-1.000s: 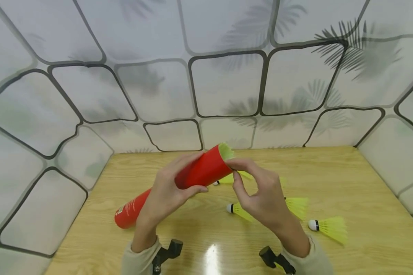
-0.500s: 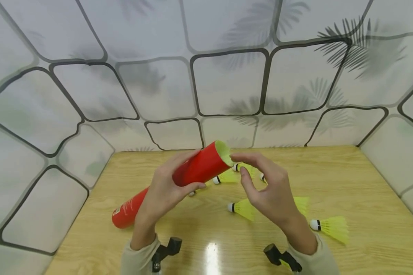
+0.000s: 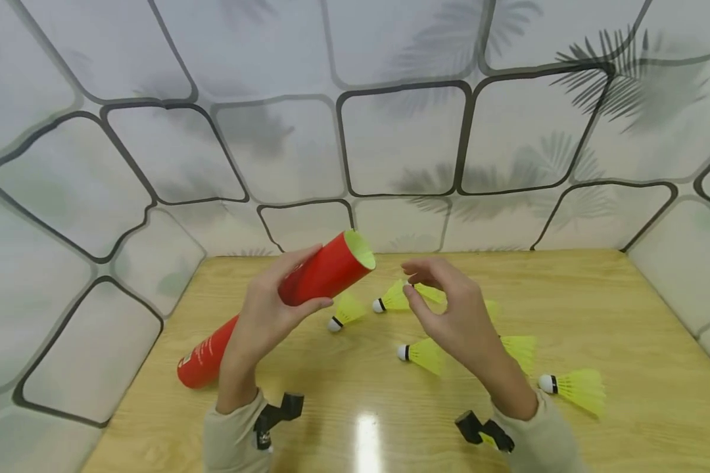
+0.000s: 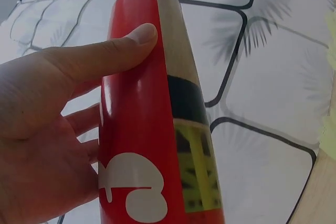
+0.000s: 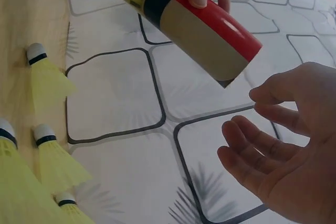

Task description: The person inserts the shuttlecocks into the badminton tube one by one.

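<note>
A red shuttlecock tube (image 3: pixel 331 266) slants up to the right, its pale green mouth (image 3: pixel 362 249) facing my right hand. My left hand (image 3: pixel 260 315) grips the tube around its middle; in the left wrist view the thumb lies along its red side. A printed shuttlecock band (image 4: pixel 197 169) shows there too. My right hand (image 3: pixel 458 312) is apart from the mouth, fingers loosely bent with nothing between them, as the right wrist view shows. Beneath and beyond it lie yellow shuttlecocks, one (image 3: pixel 423 355) just left of the wrist.
Several yellow shuttlecocks with white heads lie on the wooden table (image 3: pixel 331 407): one (image 3: pixel 348 310) below the tube's mouth, another (image 3: pixel 576 387) at the right. A patterned backdrop (image 3: pixel 402 144) rises behind and at both sides.
My right fingers have left the tube's rim, and the hand is now apart from it. The frilled feather edge at the mouth no longer shows. My left hand has moved the tube left.
</note>
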Action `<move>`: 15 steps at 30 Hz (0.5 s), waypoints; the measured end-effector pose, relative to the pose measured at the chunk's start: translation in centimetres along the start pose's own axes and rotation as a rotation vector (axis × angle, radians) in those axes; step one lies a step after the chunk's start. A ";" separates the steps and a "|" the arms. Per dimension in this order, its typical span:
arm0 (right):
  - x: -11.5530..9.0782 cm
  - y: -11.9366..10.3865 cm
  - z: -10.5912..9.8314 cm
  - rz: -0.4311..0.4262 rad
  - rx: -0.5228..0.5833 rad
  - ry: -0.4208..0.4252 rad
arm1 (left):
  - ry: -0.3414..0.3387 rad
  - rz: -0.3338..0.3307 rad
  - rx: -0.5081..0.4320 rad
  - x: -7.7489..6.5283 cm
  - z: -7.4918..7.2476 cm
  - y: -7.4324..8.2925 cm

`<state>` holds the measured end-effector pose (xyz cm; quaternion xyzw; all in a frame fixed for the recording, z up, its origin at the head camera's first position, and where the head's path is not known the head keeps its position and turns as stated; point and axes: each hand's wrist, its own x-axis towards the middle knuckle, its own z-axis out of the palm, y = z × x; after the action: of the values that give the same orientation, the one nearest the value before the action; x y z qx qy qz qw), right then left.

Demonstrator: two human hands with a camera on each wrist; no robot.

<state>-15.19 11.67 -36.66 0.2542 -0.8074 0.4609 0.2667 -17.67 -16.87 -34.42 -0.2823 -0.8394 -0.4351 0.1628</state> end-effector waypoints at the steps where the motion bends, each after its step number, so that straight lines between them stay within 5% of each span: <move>1: -0.1 0.3 0.4 0.019 -0.006 -0.013 | 0.000 -0.010 -0.002 0.0 -0.1 -0.2; 15: -0.2 2.4 6.8 0.282 -0.006 -0.207 | 0.002 -0.129 0.076 -0.5 -1.5 -3.2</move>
<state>-18.00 6.81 -41.19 0.1838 -0.8595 0.4628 0.1156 -19.16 -19.75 -35.89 -0.2209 -0.8715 -0.4128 0.1457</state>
